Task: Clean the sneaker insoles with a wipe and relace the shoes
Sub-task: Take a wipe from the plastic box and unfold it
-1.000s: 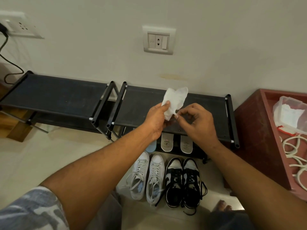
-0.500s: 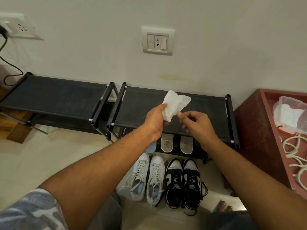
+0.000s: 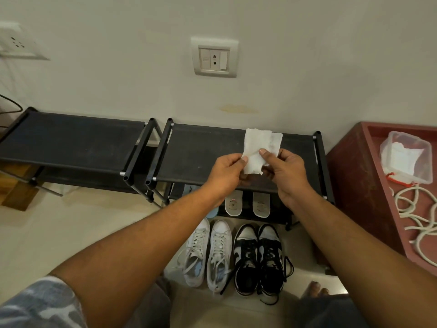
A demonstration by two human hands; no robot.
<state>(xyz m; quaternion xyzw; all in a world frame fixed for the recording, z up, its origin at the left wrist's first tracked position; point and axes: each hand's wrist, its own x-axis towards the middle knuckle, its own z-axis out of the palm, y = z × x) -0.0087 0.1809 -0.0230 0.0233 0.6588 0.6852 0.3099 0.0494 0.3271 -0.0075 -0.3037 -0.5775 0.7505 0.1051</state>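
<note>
A white wipe [image 3: 257, 145] is held up flat above the right black shoe rack [image 3: 201, 147]. My left hand [image 3: 224, 174] pinches its left edge and my right hand [image 3: 286, 171] pinches its right side. Two pale insoles [image 3: 247, 205] lie on the lower shelf under my hands, with a bluish one [image 3: 190, 189] partly hidden by my left arm. On the floor stand a white sneaker pair [image 3: 208, 252] and a black-and-white sneaker pair [image 3: 259, 256], all laced.
A second black rack [image 3: 71, 145] stands to the left. At the right, a red tray [image 3: 361, 185] holds a clear tub of wipes [image 3: 405, 159] and loose white laces [image 3: 416, 209]. Wall sockets sit above. My bare toes [image 3: 316, 288] show near the bottom.
The wipe was crumpled in my left hand; now both hands pinch it and have spread it out flat. My hands sit slightly higher over the rack.
</note>
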